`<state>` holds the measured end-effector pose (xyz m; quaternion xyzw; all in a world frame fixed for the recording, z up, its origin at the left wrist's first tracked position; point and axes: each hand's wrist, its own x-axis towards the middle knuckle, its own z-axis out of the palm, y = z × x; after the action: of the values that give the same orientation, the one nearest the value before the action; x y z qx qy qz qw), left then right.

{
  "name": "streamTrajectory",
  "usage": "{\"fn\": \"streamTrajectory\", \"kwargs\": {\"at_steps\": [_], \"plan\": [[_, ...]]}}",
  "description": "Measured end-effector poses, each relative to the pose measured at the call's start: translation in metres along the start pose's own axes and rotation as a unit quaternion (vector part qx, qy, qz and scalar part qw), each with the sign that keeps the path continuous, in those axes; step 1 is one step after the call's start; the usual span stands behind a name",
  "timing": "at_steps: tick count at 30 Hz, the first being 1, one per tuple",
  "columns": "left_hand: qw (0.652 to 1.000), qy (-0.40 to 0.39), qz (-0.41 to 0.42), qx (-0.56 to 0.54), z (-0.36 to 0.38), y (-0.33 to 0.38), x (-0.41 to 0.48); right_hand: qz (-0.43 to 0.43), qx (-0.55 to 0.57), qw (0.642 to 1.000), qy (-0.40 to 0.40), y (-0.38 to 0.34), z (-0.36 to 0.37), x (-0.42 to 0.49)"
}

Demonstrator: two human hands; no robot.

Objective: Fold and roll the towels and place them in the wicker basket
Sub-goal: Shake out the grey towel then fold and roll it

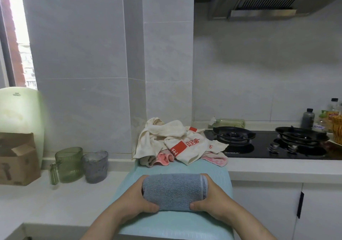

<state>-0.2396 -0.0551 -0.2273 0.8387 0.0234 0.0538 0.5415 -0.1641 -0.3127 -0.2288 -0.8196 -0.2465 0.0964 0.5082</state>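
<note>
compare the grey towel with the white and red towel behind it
The grey towel is rolled into a cylinder; the white and red towel lies crumpled. The grey towel is plain with one pale stripe; the white and red towel carries red printed blocks. The left hand and right hand grip the grey towel's ends; no hand touches the white and red towel. Both sit at least partly on the light teal surface.

The white towel bears red Chinese characters, possibly including 主.
</note>
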Motion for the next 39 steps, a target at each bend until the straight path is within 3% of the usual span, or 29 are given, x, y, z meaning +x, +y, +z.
{"fn": "streamTrajectory", "kwargs": {"at_steps": [6,16,21,30,35,39], "plan": [[0.998,0.068,0.017,0.006,0.003,-0.011,0.003,-0.004,-0.016,0.999,0.036,0.006,0.005,0.004],[0.993,0.109,0.037,-0.008,0.007,-0.013,0.004,-0.003,0.197,0.980,0.019,-0.002,0.001,0.005],[0.994,0.102,0.038,-0.010,0.006,-0.013,0.003,-0.039,0.103,0.993,0.036,0.004,0.005,0.002],[0.994,0.109,0.027,-0.007,0.008,-0.013,0.001,-0.017,-0.026,0.999,-0.032,0.002,0.002,0.001],[0.992,0.080,-0.015,-0.092,0.003,-0.009,0.003,-0.004,0.046,0.998,0.041,0.002,0.000,-0.003],[0.989,0.042,-0.021,-0.139,0.001,-0.006,0.003,0.011,0.100,0.994,0.049,0.003,-0.001,-0.002]]}}
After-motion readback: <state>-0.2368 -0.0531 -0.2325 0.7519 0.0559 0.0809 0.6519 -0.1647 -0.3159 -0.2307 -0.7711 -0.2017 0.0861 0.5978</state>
